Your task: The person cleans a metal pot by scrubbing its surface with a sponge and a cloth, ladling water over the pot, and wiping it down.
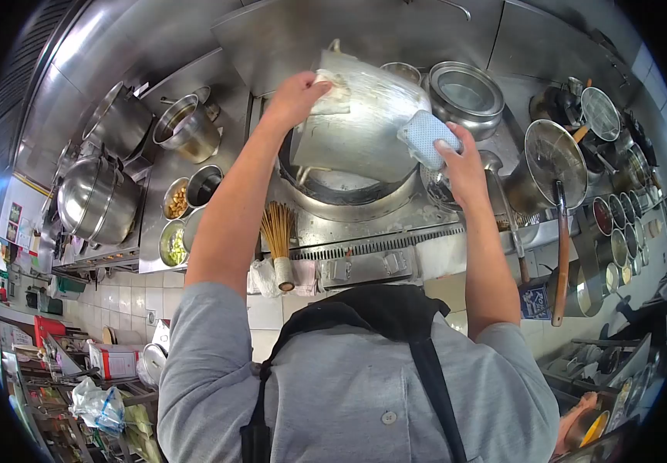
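Note:
A large rectangular metal pan [372, 116] with loop handles is tilted over the round stove ring [349, 207]. My left hand [298, 99] is closed on a whitish folded cloth [335, 96] at the pan's left side. At its right side, my right hand [463, 163] grips a light blue checked cloth [428, 139], fingers wrapped over its edge. Whether the fingers also pinch the pan's rim through the cloths is hidden. Below the ring, a bamboo brush [278, 235] stands with its bristles upward at the counter's front edge.
To the right are a lidded round pot [467, 96], a ladle [507, 208] and a long-handled strainer [555, 162]. Several pots, a steel pot [187, 130] among them, and bowls of food, one with green pieces [173, 243], stand on the left. A white towel [441, 255] hangs at the front edge.

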Tool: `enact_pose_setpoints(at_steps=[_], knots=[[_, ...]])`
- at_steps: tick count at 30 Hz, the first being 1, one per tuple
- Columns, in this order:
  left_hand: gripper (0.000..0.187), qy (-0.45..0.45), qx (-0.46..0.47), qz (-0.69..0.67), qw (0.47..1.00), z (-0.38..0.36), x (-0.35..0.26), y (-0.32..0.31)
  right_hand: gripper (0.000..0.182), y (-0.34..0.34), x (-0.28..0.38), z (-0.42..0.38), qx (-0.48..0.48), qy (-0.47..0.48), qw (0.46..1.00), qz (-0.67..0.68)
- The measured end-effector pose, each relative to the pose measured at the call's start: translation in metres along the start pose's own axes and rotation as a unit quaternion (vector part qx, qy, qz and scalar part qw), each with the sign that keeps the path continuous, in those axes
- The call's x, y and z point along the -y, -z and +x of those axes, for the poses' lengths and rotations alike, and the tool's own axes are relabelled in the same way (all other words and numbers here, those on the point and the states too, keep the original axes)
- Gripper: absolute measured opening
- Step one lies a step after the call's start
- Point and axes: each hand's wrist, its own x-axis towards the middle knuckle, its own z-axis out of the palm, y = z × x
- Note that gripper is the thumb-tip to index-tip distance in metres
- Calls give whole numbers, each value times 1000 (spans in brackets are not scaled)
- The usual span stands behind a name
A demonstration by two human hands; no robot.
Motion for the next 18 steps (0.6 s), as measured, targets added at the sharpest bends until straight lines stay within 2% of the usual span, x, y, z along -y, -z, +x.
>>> enact_pose_setpoints(at_steps=[3,6,9,11,14,17,18], knots=[[35,-36,-8,11,999,-13,-33,-5,58,2,-12,-7,-24,1,1000,12],[36,-40,-12,-9,999,-6,-12,-9,58,3,-12,-18,-34,-7,999,11],[36,-46,-24,58,997,-18,-10,1,57,3,-11,-28,-36,-13,999,19],[35,-42,-14,41,998,-19,9,8,57,2,-5,-27,-45,-10,998,36],[34,-39,-2,31,999,-27,25,20,54,0,-7,-12,-42,29,999,-16],[33,-18,-9,37,999,-42,20,29,49,-25,27,-9,-46,-23,998,35],[32,-8,-14,41,999,-47,19,33,44,-31,21,3,-48,-2,999,26]])
